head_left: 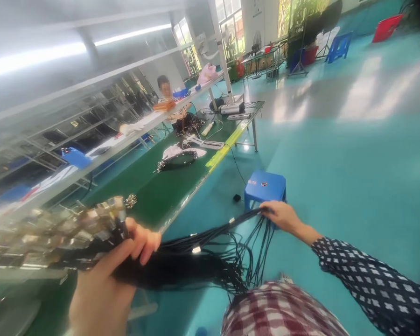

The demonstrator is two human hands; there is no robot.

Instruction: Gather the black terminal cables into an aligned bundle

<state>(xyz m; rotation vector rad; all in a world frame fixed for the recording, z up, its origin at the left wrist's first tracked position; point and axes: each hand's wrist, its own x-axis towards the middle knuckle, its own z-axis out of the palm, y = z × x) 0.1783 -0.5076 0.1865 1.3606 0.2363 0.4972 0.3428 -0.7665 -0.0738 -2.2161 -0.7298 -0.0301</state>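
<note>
A thick bundle of black cables [182, 270] stretches from the left side toward the middle, held up off the green-topped table. My left hand [115, 266] is wrapped round it just behind a blurred mass of metal connectors [80, 224]. Farther along, my right hand [278, 214] grips several strands drawn out to the right, its fingers closed on them. Loose cable ends hang in loops between the hands and below the right one. Small white tags [196, 250] show on some strands.
On the green table [143, 191] lie a coiled black cable [178, 161] and a white cloth. A blue stool [265, 186] stands right of the table. Across a long shelf [136, 130] sits another person [166, 91] beside more cables. A red bin [387, 28] is far off.
</note>
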